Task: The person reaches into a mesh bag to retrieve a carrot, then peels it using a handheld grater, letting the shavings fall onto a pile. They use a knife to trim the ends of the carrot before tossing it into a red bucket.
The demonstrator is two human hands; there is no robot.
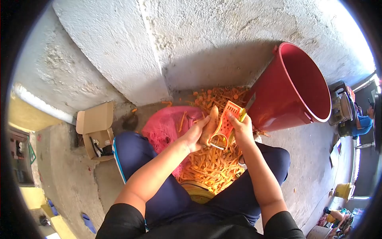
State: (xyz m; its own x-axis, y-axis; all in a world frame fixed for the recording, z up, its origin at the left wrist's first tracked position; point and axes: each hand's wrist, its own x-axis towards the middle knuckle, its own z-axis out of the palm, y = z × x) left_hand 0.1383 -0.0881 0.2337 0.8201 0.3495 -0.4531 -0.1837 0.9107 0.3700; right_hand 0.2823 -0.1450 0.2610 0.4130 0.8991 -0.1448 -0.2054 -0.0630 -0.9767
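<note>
- My left hand (197, 134) has its fingers curled around a brownish-orange root vegetable (207, 136), which stands nearly upright along the palm.
- My right hand (242, 126) is closed on an orange peeler (226, 122), thumb on its slotted, perforated body; I can't tell how tightly. A yellow-green piece (243, 114) shows by that thumb.
- The vegetable lies just left of the peeler, whose metal blade faces the lower end; whether they touch, I can't tell.
- Below both hands I see a broad heap of orange strips (211, 167), and nearer to my body, between the knees, the rim of a yellow container (197, 192).
- Left of the grip and lower down, a pink mesh bag (159, 124) is spread on the floor, a few strips on it.
- Right of the grip and farther off, a large red bin (267, 99) leans, its mouth facing right.
- Well left, an open cardboard box (94, 119) with dark items sits on the worn grey concrete floor (71, 163).
- Beyond the grip rises a rough whitewashed wall (199, 36).
- Far right, I make out a person in blue (363, 125) near stacked containers.
</note>
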